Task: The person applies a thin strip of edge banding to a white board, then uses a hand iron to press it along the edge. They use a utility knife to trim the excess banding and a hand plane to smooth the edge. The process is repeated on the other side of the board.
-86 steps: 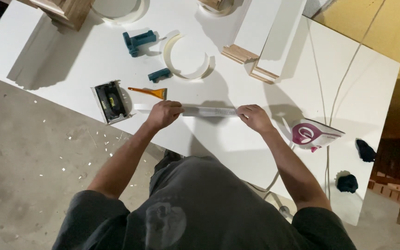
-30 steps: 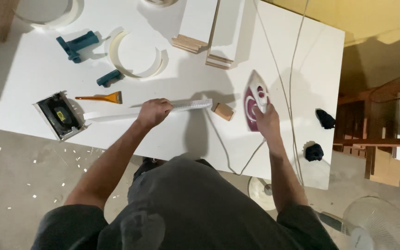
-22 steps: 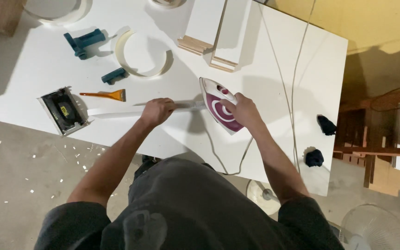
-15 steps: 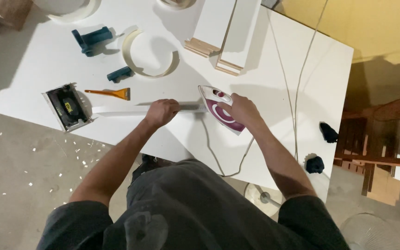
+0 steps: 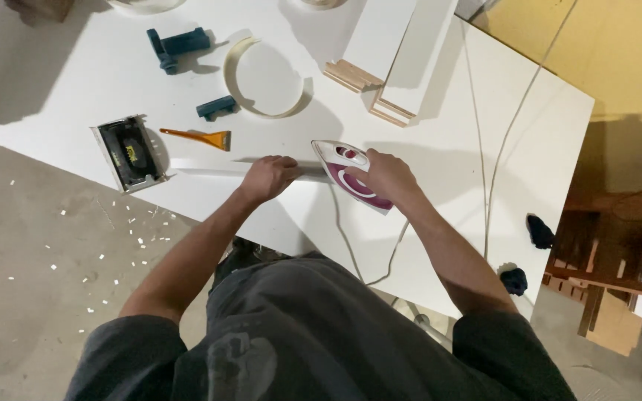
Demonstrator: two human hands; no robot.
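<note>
A long thin white strip (image 5: 202, 168) lies on the white table (image 5: 440, 186) parallel to its near edge. My left hand (image 5: 267, 178) presses down on the strip near its middle. My right hand (image 5: 384, 174) grips the handle of a white and magenta clothes iron (image 5: 339, 165), which rests flat on the strip's right part with its tip pointing left, close to my left hand. The iron's white cord (image 5: 369, 256) hangs off the near table edge.
A small sander (image 5: 126, 152) and an orange scraper (image 5: 198, 137) lie left of the strip. Behind are a curved white band (image 5: 265, 82), two teal clamps (image 5: 176, 46), and stacked white boards (image 5: 403, 52). Two cables (image 5: 499, 141) cross the table's right side. Wooden frames (image 5: 611, 289) stand at right.
My right hand left the strip, picked up the iron from the table's right side and brought it left onto the strip. My left hand stayed on the strip.
</note>
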